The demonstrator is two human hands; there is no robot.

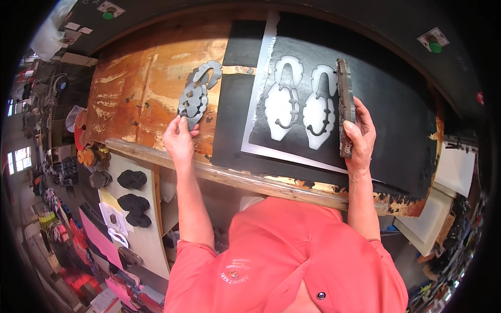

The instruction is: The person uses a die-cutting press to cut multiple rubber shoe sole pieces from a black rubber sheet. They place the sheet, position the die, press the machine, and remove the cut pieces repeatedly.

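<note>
My left hand (180,140) pinches the lower tip of a dark grey shoe-upper-shaped cut piece (194,99), with a curved strap part at its top, over the wooden board (125,96). In my right hand (361,136) is a cutting die (344,107), stood on edge with its narrow side facing up. The die is over a black sheet (389,115), just right of two shoe-upper-shaped cut-outs (282,107). White shows through these openings. A white sheet (251,141) sticks out from under the black sheet along its left and near edges.
Two green buttons (108,15) (435,47) sit on the dark machine beam at the far side. A wooden rail (156,151) runs along the near edge of the bench. Stacked black cut pieces (132,179) lie on a pale board at left. Pale panels (453,169) lean at right.
</note>
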